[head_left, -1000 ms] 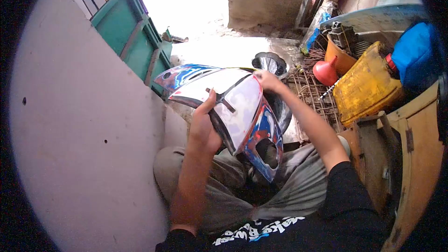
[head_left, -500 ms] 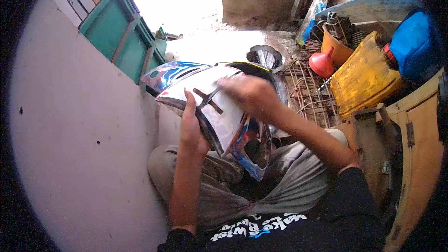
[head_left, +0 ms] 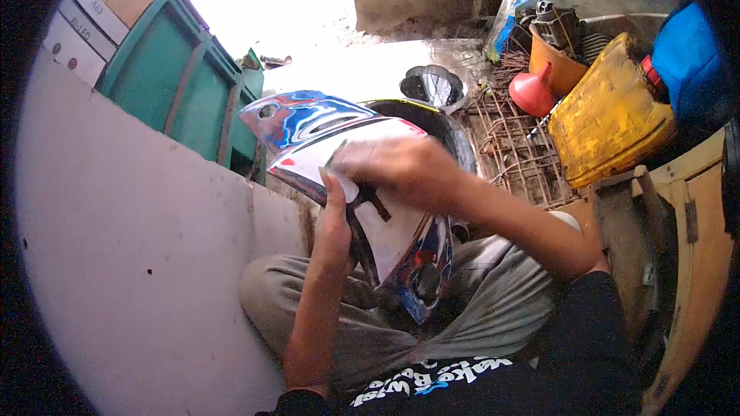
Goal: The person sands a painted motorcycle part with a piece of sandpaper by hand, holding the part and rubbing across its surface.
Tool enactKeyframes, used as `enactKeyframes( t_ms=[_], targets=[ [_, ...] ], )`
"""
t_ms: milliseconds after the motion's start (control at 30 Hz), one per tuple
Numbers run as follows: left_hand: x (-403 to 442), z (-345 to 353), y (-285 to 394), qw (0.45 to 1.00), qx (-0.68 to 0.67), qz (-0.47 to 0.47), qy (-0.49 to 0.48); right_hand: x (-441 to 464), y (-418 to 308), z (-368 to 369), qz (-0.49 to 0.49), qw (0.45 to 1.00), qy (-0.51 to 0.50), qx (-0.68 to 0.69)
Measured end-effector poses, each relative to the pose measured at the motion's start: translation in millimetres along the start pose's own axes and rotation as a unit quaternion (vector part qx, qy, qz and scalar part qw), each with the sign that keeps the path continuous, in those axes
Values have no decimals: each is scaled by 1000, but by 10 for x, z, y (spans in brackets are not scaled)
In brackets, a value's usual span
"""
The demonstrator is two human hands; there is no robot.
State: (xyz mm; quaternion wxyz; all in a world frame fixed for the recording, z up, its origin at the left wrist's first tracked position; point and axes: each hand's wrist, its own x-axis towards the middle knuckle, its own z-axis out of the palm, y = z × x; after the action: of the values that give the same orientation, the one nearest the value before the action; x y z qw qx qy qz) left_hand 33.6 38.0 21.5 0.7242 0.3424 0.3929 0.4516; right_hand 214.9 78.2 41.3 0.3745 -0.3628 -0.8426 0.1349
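A curved panel [head_left: 308, 125], white in the middle with blue, red and white patterned ends, is held above my crossed legs. My left hand [head_left: 334, 227] grips its lower left edge, thumb on the white face and fingers hidden behind. Over the white face is my right hand [head_left: 397, 169], blurred, with its fingers bent down onto the surface near the left thumb. Whatever it may hold cannot be made out. A dark cross-shaped mark lies partly under it.
A black bowl [head_left: 433, 88] stands beyond the panel. At right are a red funnel [head_left: 532, 92], a yellow jerrycan [head_left: 609, 119], a metal grid [head_left: 515, 142] and a wooden cabinet [head_left: 705, 239]. A green frame [head_left: 158, 69] and pale wall [head_left: 146, 239] stand at left.
My right hand has moved from the panel's far right edge leftwards across the white face towards my left thumb. My left hand keeps its hold. The view has shifted slightly.
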Motion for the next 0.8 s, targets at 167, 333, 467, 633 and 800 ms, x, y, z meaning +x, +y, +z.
enactKeyframes(
  t_ms=[167,333,467,633,800],
  targets=[
    [-58,30,52,995,83,48,-12,59,70,-84,-44,998,33,-28],
    [-52,55,104,994,104,5,44,23,212,-186,92,995,-35,-10],
    [48,-20,74,1000,-5,27,5,-44,9,49,-75,995,30,-65],
    [-44,86,197,1000,-17,11,15,-72,357,-143,121,989,-2,-85],
    [-7,2,153,998,47,34,-18,-18,-130,30,-148,984,42,-91]
  ],
)
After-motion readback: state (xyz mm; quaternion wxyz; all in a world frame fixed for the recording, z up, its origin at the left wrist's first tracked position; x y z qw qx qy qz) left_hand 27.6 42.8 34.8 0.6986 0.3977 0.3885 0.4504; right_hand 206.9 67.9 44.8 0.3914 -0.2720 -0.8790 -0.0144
